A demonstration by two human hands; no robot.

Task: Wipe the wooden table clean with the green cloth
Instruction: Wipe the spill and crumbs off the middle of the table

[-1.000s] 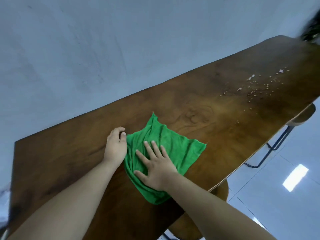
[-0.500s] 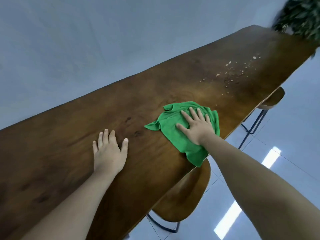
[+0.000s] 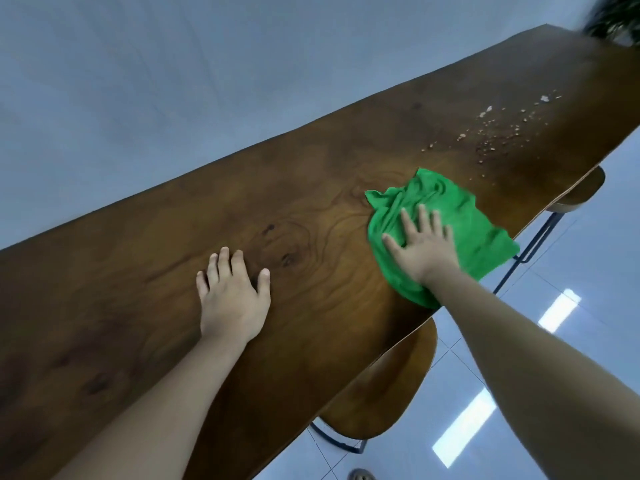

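Note:
A long dark wooden table (image 3: 145, 306) runs from lower left to upper right. The crumpled green cloth (image 3: 460, 216) lies on it near the front edge, one corner hanging over that edge. My right hand (image 3: 422, 245) presses flat on the cloth, fingers spread. My left hand (image 3: 233, 296) rests palm down on bare wood to the cloth's left, holding nothing. A scatter of pale crumbs (image 3: 505, 129) lies on the table beyond the cloth, toward the far right end.
A plain grey wall (image 3: 173, 81) runs along the table's far side. Two wooden stools with black metal legs, one stool (image 3: 388, 393) and another stool (image 3: 581, 192), are tucked under the front edge. A leafy plant (image 3: 613, 19) stands at the far end. The tiled floor (image 3: 571, 323) lies to the right.
My right hand has slid the green cloth to the right along the table, nearer the crumbs. My left hand let go of the cloth and now lies flat on the wood.

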